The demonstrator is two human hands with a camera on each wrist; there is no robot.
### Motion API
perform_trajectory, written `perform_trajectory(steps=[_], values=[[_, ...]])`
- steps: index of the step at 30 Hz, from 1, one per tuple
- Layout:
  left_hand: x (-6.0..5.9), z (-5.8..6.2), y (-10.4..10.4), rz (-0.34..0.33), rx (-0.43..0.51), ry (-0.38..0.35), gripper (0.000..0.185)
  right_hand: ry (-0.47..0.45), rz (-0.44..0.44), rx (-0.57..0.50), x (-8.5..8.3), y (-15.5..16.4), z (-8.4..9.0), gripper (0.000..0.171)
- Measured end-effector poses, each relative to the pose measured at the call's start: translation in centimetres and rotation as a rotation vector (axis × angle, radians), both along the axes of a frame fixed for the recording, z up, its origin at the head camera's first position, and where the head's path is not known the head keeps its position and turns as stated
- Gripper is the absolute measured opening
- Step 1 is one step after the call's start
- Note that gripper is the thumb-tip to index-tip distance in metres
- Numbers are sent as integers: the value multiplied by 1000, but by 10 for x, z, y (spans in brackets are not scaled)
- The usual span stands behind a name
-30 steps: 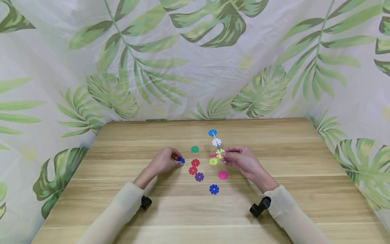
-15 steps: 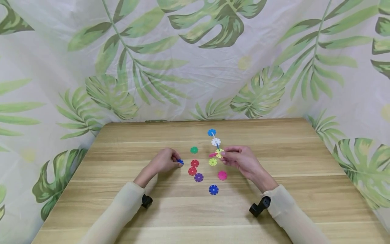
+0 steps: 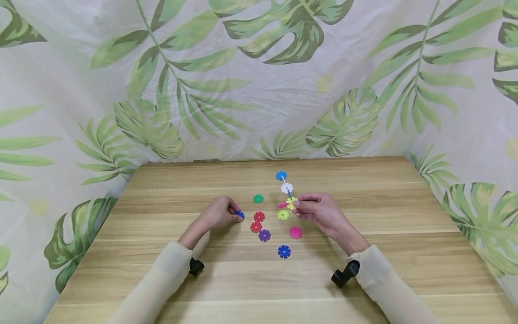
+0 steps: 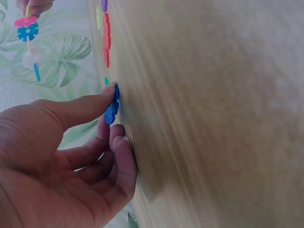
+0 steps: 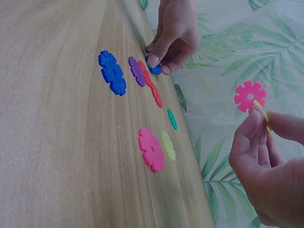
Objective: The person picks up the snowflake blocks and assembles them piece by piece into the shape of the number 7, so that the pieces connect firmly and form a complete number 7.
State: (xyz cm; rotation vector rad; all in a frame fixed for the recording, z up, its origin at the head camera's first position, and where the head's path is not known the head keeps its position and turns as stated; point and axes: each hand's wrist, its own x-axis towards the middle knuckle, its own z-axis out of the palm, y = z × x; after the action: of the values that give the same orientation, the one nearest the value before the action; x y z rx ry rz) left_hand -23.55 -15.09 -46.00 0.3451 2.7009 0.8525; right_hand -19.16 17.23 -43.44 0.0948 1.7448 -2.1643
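My left hand pinches a dark blue notched interlocking disc between thumb and fingers, low at the tabletop; its fingers partly hide the disc. My right hand is raised off the table and pinches the yellow disc at the near end of a joined chain. In that chain, a pink disc sits beside the yellow one, followed by a blue disc, a white disc and a lighter blue disc at the far end.
Between the hands lie loose discs: green, two touching red ones, purple, yellow-green, pink and dark blue. A leaf-print cloth hangs behind the wooden table.
The blue disc in my left hand has dipped slightly against the table. My right hand holds the chain in nearly the same place.
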Motion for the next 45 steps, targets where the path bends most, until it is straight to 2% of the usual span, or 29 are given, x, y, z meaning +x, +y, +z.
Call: perform_trajectory(steps=[6,12,18,24,29,35,45], values=[[2,-2,-2,58,66,-14,16,-1,2,5,-1,0,-3,19],[6,-1,-2,95,248,-77,6,5,5,2,-3,1,-7,18],[14,6,7,154,453,-138,15,12,16,3,-4,0,-6,17],[24,9,20,193,655,-238,22,7,16,5,-4,-2,-5,15],[30,7,34,215,760,-343,23,10,14,9,-3,-1,-7,16],[35,11,50,236,844,-408,25,-2,6,21,-4,-2,-11,22],[37,14,59,247,836,-413,23,7,18,30,-3,-3,-12,24]])
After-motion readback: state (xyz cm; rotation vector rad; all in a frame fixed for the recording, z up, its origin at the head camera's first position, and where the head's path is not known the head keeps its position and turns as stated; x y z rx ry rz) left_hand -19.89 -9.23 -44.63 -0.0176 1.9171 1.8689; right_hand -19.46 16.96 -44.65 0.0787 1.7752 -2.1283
